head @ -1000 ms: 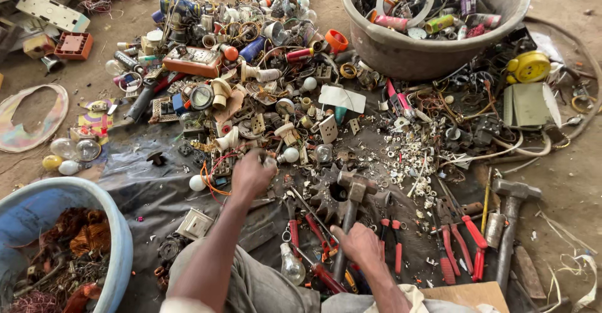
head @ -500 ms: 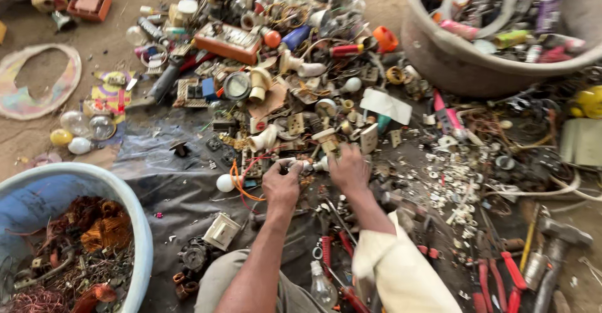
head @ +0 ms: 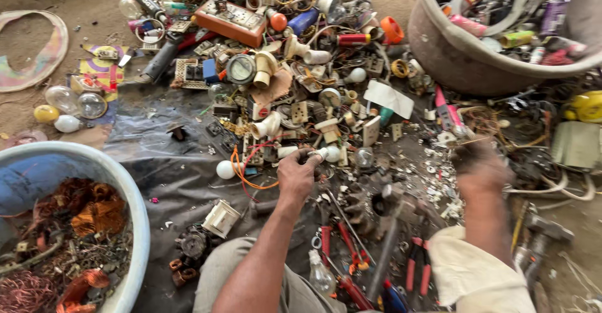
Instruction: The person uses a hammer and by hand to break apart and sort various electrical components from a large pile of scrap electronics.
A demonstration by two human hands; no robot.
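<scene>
Blue tub (head: 135, 225) at left keeps copper scrap sorted apart. Left hand (head: 298, 175), grip pinched on a small white fitting (head: 316, 154) lifted just clear of the heap. Right hand (head: 480, 166) blurred over the scrap; grip unreadable.

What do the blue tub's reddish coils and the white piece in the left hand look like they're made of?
Coils in the blue tub: reddish coils look like bare copper wire, by the orange-red metallic sheen and fine strands. White piece at the left hand: probably glossy plastic or ceramic; smooth and opaque, but too small to settle.
</scene>
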